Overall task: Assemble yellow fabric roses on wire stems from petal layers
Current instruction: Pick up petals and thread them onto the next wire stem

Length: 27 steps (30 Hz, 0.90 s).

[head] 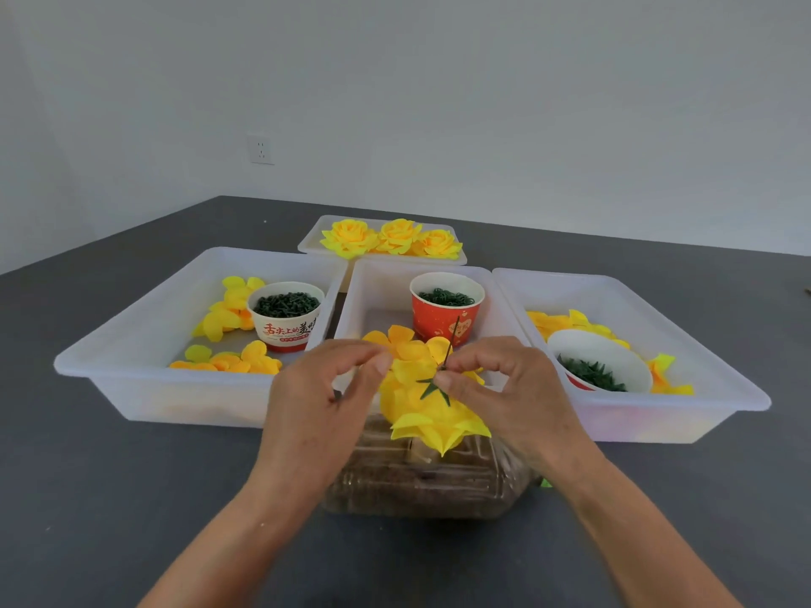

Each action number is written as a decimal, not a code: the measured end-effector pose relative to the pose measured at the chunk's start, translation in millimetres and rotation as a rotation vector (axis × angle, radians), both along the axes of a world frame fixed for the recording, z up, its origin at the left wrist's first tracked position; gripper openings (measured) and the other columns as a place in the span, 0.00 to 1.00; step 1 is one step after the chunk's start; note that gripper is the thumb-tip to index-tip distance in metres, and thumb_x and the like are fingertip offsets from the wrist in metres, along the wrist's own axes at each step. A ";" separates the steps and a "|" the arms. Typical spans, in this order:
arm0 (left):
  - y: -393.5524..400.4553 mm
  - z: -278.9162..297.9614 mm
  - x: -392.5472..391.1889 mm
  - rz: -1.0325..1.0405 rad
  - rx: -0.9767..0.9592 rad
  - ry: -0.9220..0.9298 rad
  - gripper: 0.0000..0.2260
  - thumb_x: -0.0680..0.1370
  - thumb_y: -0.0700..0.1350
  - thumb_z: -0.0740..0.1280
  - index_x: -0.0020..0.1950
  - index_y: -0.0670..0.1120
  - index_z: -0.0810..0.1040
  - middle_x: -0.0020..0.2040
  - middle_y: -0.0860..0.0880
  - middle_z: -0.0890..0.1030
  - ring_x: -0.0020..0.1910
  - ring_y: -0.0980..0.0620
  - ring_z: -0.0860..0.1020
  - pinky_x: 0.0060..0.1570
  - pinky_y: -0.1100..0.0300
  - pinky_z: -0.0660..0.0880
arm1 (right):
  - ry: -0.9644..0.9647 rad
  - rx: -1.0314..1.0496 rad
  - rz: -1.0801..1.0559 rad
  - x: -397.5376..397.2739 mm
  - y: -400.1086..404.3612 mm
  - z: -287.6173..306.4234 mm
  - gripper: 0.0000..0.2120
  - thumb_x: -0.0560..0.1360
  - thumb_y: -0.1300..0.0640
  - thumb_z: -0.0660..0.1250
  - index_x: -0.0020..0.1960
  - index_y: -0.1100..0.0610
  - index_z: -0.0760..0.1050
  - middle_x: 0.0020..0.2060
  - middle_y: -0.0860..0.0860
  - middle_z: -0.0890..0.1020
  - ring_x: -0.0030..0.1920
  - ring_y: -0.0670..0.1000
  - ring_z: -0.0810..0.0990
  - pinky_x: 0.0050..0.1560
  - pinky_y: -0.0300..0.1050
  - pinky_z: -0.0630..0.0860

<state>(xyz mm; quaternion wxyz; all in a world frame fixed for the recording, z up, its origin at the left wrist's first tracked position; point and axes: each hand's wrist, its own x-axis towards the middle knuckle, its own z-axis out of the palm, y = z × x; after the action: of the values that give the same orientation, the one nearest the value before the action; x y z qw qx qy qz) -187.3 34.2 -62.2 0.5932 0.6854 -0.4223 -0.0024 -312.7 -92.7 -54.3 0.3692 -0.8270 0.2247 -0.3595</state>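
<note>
I see a dark grey table (131,498) with four white trays on it: a big left tray (145,326), a middle tray (382,291), a right tray (684,344) and a far tray (316,239) holding three finished roses (395,239). The left tray has loose yellow petals (228,315) and a white cup (286,315) of dark green bits; the middle one a red cup (443,311) of green rings; the right one a tilted white bowl (601,362) of green pieces, which are too small for me to make out. A clear plastic container (421,480) sits nearest me, mostly hidden behind my hands, its contents blurred brown. Above it is the half-built rose (421,410), upside down with a green leaf collar (432,388) showing. My right hand (513,388) pinches the thin green wire stem (452,340) at the collar, fingers curled. My left hand (320,397) is curled with thumb and forefinger close, at the petals' edge; I cannot tell whether it grips them. The hands are near, not touching.
</note>
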 end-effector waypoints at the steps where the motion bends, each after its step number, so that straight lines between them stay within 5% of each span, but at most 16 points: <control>1: 3.6 -1.0 -0.2 0.035 -0.014 0.020 0.07 0.74 0.48 0.68 0.42 0.61 0.79 0.42 0.66 0.81 0.45 0.70 0.76 0.40 0.78 0.69 | 0.003 -0.002 -0.011 -0.4 0.9 1.5 0.05 0.69 0.55 0.74 0.37 0.47 0.80 0.42 0.45 0.82 0.51 0.43 0.77 0.52 0.40 0.72; 7: 1.7 -0.9 -2.3 -0.038 0.055 -0.019 0.07 0.73 0.44 0.71 0.43 0.58 0.83 0.44 0.62 0.82 0.48 0.66 0.77 0.42 0.72 0.71 | -0.013 0.060 0.016 -2.2 3.7 3.7 0.11 0.69 0.61 0.73 0.35 0.45 0.81 0.37 0.43 0.84 0.46 0.41 0.79 0.49 0.37 0.74; 11: -16.0 6.2 -8.3 -0.059 0.184 -0.216 0.06 0.72 0.44 0.72 0.49 0.50 0.85 0.50 0.55 0.83 0.55 0.57 0.76 0.58 0.54 0.71 | -0.071 0.081 0.015 -2.0 5.7 -3.4 0.18 0.69 0.64 0.73 0.32 0.42 0.81 0.35 0.41 0.84 0.42 0.40 0.80 0.46 0.34 0.75; 15: -21.7 3.3 -11.2 -0.050 0.151 -0.250 0.06 0.71 0.42 0.73 0.47 0.49 0.85 0.47 0.54 0.84 0.52 0.55 0.76 0.58 0.48 0.70 | -0.153 0.028 -0.039 0.5 10.8 -13.7 0.20 0.69 0.61 0.74 0.34 0.33 0.80 0.38 0.34 0.82 0.47 0.40 0.79 0.51 0.38 0.74; 18: -20.6 -1.5 -12.0 -0.053 0.100 -0.207 0.05 0.71 0.41 0.73 0.46 0.48 0.85 0.46 0.55 0.83 0.52 0.54 0.77 0.57 0.47 0.71 | -0.195 -0.012 -0.060 0.8 12.2 -21.4 0.17 0.68 0.61 0.74 0.35 0.38 0.80 0.40 0.38 0.82 0.50 0.46 0.78 0.53 0.46 0.75; 24: -23.3 -8.4 -10.8 -0.048 0.104 -0.303 0.02 0.71 0.40 0.73 0.41 0.46 0.84 0.41 0.54 0.83 0.47 0.53 0.77 0.52 0.45 0.73 | -0.215 -0.165 -0.099 4.9 10.9 -28.4 0.06 0.69 0.64 0.73 0.39 0.53 0.82 0.39 0.41 0.81 0.49 0.43 0.76 0.51 0.39 0.74; 27: -23.3 -8.5 -10.8 -0.053 0.115 -0.300 0.01 0.72 0.41 0.73 0.42 0.47 0.84 0.41 0.54 0.82 0.46 0.55 0.76 0.52 0.47 0.72 | -0.188 -0.143 -0.097 4.3 10.8 -26.5 0.09 0.69 0.63 0.73 0.38 0.50 0.80 0.38 0.40 0.81 0.49 0.44 0.76 0.51 0.40 0.74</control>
<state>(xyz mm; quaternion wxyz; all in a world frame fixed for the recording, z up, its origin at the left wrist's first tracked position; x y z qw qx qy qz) -198.1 11.0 -70.8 0.4832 0.6993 -0.5233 0.0601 -308.4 -81.9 -80.8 0.3110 -0.8021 0.2025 -0.4678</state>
